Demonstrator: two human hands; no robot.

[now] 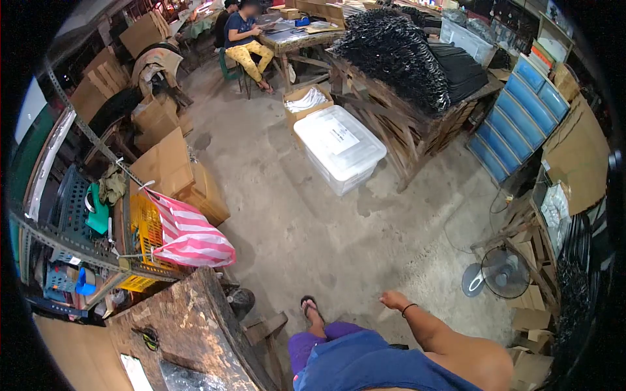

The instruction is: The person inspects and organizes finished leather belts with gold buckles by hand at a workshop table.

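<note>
My right hand (393,300) hangs out over the concrete floor, a dark band round its wrist. Its fingers look loosely curled together, and no object shows in them. The hand touches nothing. My left hand is outside the view. One of my feet, in a dark flip-flop (308,300), is on the floor beside a wooden workbench (195,319). Scissors with dark and yellow-green handles (150,338) lie on that bench.
Ahead stand a lidded clear plastic bin (340,144) and an open carton (293,111). Black strips (391,58) are heaped on a wooden table. A striped bag (189,231) hangs from the left shelf. A fan (505,272) stands right. A person (244,39) sits at a far table.
</note>
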